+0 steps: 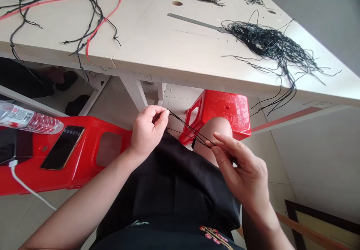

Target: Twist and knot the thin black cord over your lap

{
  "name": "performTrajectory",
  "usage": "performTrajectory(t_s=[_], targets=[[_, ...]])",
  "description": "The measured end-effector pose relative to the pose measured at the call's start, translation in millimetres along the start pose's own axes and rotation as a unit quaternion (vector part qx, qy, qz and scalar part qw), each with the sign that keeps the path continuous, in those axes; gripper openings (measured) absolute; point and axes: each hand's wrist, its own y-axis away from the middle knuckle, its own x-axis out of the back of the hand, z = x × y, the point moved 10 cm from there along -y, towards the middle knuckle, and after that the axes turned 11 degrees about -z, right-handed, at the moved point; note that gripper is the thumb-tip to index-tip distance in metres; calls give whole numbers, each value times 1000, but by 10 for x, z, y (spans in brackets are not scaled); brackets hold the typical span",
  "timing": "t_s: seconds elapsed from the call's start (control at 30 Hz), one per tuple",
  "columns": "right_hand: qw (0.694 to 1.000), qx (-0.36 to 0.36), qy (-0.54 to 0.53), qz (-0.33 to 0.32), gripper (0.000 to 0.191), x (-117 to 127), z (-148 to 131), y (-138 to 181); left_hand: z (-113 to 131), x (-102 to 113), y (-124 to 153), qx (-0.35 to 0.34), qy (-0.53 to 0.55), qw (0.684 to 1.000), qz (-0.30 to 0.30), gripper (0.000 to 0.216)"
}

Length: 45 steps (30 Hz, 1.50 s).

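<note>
Several thin black cords [189,129] stretch across my lap between my two hands. My left hand [147,132] pinches their upper ends between thumb and fingers. My right hand [242,169] holds the cords at its fingertips, near my bare knee [214,132]. A small dark tip [194,142] hangs from the cords. The pinched ends are partly hidden inside my left fingers. A large tangle of black cord [270,44] lies on the pale table [171,47], its loose strands hanging over the edge.
A steel ruler [197,23] and red-and-black cords [64,21] lie on the table. To my left, a red plastic stool [64,156] holds a phone [62,147], a water bottle [28,119] and a white cable [28,186]. Another red stool [225,111] stands ahead.
</note>
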Motion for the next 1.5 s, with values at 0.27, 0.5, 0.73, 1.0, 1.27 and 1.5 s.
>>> performTrajectory(t_s=[0.27,0.5,0.73,1.0,1.27,1.5], targets=[[991,-65,-27,-112,26,-227,204,-49,-21,144,-28,14,0,1000,20,13],[990,-31,61,-123,12,-252,195,-25,-39,204,-35,46,17,999,12,14],[985,67,153,-32,11,-185,-2,-82,-219,68,-9,123,113,985,-37,17],[946,56,-102,-304,14,-634,-354,-266,-252,-151,-39,141,163,971,-101,21],[904,80,-99,-409,10,-755,-563,-230,-262,-232,-9,167,225,953,-114,23],[950,74,-138,-269,7,-540,-429,-672,-97,-452,104,204,333,899,-199,21]])
